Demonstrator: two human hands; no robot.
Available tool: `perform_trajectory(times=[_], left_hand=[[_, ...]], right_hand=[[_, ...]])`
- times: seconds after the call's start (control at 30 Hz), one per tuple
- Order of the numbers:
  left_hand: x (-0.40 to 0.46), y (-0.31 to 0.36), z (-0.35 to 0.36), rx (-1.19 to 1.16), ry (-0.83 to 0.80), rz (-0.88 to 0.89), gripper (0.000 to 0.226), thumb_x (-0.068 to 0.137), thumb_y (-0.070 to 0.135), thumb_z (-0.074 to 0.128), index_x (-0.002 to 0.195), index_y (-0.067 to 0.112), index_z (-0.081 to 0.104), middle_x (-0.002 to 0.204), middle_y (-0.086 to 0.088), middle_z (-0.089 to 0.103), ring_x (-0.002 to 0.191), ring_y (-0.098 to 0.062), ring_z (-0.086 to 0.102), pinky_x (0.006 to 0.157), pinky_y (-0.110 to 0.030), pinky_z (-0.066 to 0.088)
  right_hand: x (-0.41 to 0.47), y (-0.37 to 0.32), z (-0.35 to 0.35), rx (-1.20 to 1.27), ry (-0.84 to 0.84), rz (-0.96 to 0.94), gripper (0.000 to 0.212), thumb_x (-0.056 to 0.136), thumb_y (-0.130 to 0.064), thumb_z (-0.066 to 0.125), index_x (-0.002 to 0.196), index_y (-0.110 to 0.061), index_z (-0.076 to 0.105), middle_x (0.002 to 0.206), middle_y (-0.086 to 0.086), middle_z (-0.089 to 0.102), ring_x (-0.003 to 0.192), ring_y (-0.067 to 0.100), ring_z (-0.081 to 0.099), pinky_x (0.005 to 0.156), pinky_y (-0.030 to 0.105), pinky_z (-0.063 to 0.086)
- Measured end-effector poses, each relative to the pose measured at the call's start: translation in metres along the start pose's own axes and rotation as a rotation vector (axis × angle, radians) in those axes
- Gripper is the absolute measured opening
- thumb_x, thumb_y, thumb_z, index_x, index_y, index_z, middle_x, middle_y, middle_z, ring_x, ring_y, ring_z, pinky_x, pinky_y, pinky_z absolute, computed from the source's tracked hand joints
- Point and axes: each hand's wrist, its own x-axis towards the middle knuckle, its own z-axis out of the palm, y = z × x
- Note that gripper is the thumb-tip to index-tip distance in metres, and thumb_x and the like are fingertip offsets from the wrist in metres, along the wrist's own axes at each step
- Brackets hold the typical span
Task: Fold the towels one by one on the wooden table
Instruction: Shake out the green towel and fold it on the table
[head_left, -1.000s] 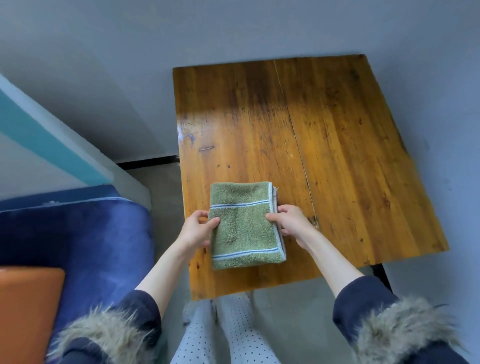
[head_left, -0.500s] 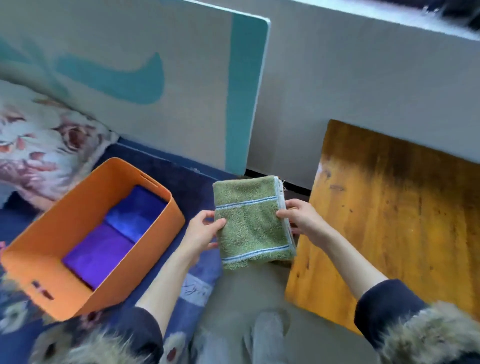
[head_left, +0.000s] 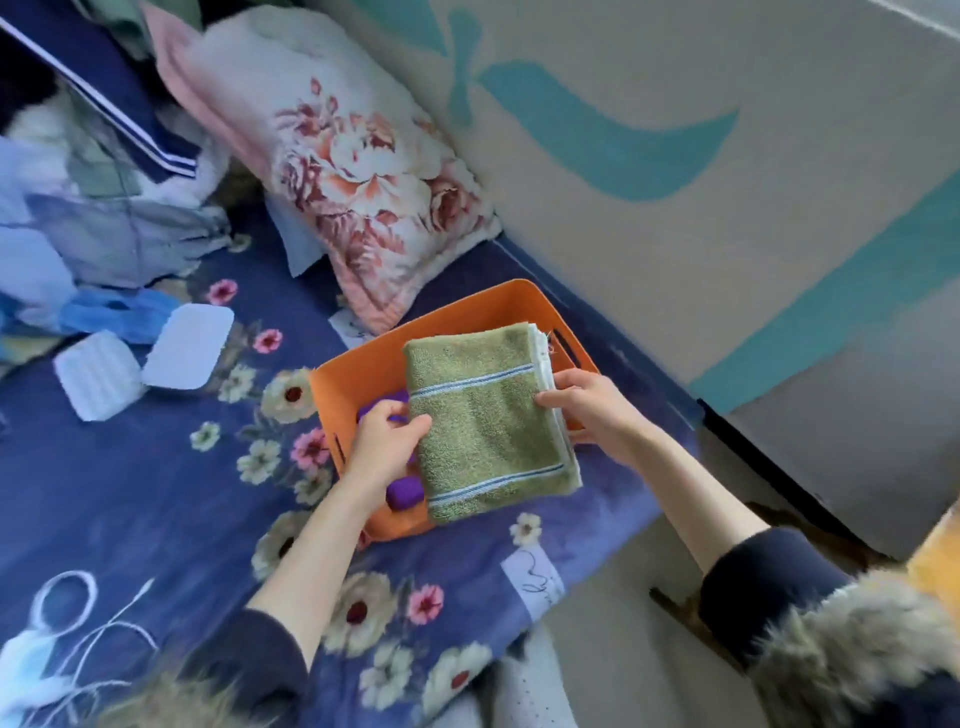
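While both hands grasp its side edges, left hand and right hand, the folded green towel hangs over the orange basket at frame centre, purple towels inside.

Bed was a bit of a mess: a navy bedspread with flowers printed on it filled the lower left of the frame, a floral pillow sat propped at top center, and a heap of bluish clothes was piled at the far left. Two white quilted pads lay just beside that heap. The wall at upper right had teal shapes painted on it.
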Motion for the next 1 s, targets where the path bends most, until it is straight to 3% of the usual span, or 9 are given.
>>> perform_trajectory(times=[0.07, 0.2, 0.43, 0.53, 0.6, 0.77, 0.87, 1.0], left_hand=[[0.025, -0.008, -0.01, 0.037, 0.065, -0.054, 0.016, 0.086, 0.018, 0.061, 0.099, 0.017, 0.053, 0.093, -0.007, 0.061, 0.079, -0.024, 0.06, 0.077, -0.042, 0.056], [0.073, -0.035, -0.009, 0.114, 0.137, -0.178, 0.011, 0.088, 0.017, 0.057, 0.096, 0.014, 0.05, 0.102, -0.013, 0.063, 0.098, -0.031, 0.062, 0.081, -0.047, 0.055], [0.134, -0.081, 0.009, 0.378, 0.154, -0.386, 0.025, 0.091, 0.014, 0.047, 0.111, -0.001, 0.047, 0.113, -0.024, 0.058, 0.099, -0.042, 0.059, 0.083, -0.047, 0.053], [0.148, -0.092, 0.01, 0.478, 0.201, -0.441, 0.028, 0.09, 0.01, 0.046, 0.116, -0.002, 0.046, 0.117, -0.024, 0.057, 0.105, -0.041, 0.057, 0.083, -0.039, 0.049], [0.155, -0.096, 0.01, 0.555, 0.24, -0.474, 0.033, 0.092, 0.008, 0.046, 0.122, -0.004, 0.042, 0.121, -0.025, 0.055, 0.112, -0.04, 0.053, 0.074, -0.036, 0.038], [0.166, -0.098, 0.008, 0.628, 0.268, -0.48, 0.04, 0.093, 0.004, 0.044, 0.13, -0.007, 0.033, 0.122, -0.024, 0.055, 0.11, -0.039, 0.055, 0.069, -0.034, 0.034], [0.169, -0.099, 0.009, 0.618, 0.29, -0.469, 0.041, 0.091, 0.001, 0.045, 0.129, -0.005, 0.033, 0.119, -0.024, 0.057, 0.107, -0.039, 0.057, 0.069, -0.036, 0.037], [0.164, -0.102, 0.01, 0.645, 0.234, -0.329, 0.05, 0.088, 0.0, 0.049, 0.133, 0.004, 0.027, 0.133, -0.021, 0.04, 0.112, -0.039, 0.051, 0.084, -0.043, 0.042]], right_hand=[[0.03, -0.01, 0.019, -0.024, -0.062, 0.028, 0.016, 0.083, -0.015, 0.062, 0.099, -0.017, 0.062, 0.113, 0.011, 0.063, 0.103, 0.022, 0.059, 0.086, 0.04, 0.049], [0.096, -0.007, 0.052, -0.072, -0.134, 0.12, 0.018, 0.081, -0.01, 0.061, 0.099, -0.014, 0.06, 0.111, 0.012, 0.062, 0.1, 0.023, 0.057, 0.077, 0.035, 0.046], [0.175, 0.033, 0.093, -0.19, -0.166, 0.251, 0.027, 0.083, -0.007, 0.059, 0.109, -0.011, 0.056, 0.085, 0.011, 0.055, 0.077, 0.023, 0.05, 0.085, 0.052, 0.05], [0.192, 0.043, 0.109, -0.218, -0.177, 0.258, 0.027, 0.082, -0.007, 0.058, 0.108, -0.014, 0.054, 0.07, 0.006, 0.052, 0.063, 0.017, 0.045, 0.063, 0.034, 0.046], [0.199, 0.047, 0.118, -0.218, -0.194, 0.277, 0.024, 0.082, -0.005, 0.056, 0.103, -0.016, 0.053, 0.06, 0.002, 0.046, 0.056, 0.015, 0.039, 0.061, 0.031, 0.041], [0.211, 0.054, 0.134, -0.232, -0.204, 0.293, 0.021, 0.084, -0.006, 0.053, 0.101, -0.017, 0.052, 0.067, 0.003, 0.049, 0.06, 0.017, 0.043, 0.064, 0.037, 0.045], [0.22, 0.058, 0.139, -0.266, -0.204, 0.298, 0.024, 0.087, -0.006, 0.051, 0.107, -0.018, 0.05, 0.072, 0.003, 0.052, 0.065, 0.017, 0.047, 0.078, 0.047, 0.053], [0.225, 0.066, 0.141, -0.312, -0.145, 0.226, 0.036, 0.086, -0.006, 0.047, 0.121, -0.013, 0.05, 0.087, 0.003, 0.057, 0.082, 0.022, 0.054, 0.081, 0.039, 0.049]])
